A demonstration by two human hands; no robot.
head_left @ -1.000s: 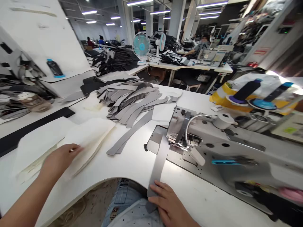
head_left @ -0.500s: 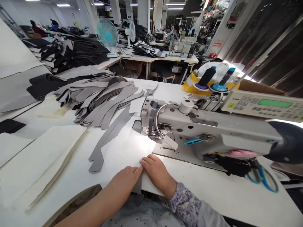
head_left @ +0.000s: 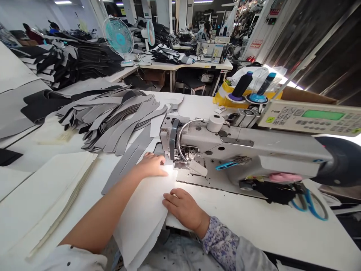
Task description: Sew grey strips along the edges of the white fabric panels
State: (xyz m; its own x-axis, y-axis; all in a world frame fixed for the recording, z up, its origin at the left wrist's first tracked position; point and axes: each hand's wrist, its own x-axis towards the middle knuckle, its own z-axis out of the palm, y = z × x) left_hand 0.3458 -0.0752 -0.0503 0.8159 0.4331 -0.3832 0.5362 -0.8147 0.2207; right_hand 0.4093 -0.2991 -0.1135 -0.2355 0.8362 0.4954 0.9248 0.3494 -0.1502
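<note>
White sheet (head_left: 145,210) beneath left fingers (head_left: 158,159), right fingers (head_left: 170,200) at its edge, both grips unclear

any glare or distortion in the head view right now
Head view: a hot spot washes out the white sheet by the left hand; head view: glare behind the thread spools; head view: the control panel at right seems stretched, wide-lens style.

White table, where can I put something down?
Bare white tabletop shows between the right hand and blue-handled scissors, and behind the grey metal sewing machine, left of the yellow-white bag. Grey fabric strips and stacked white sheets crowd the left.
</note>
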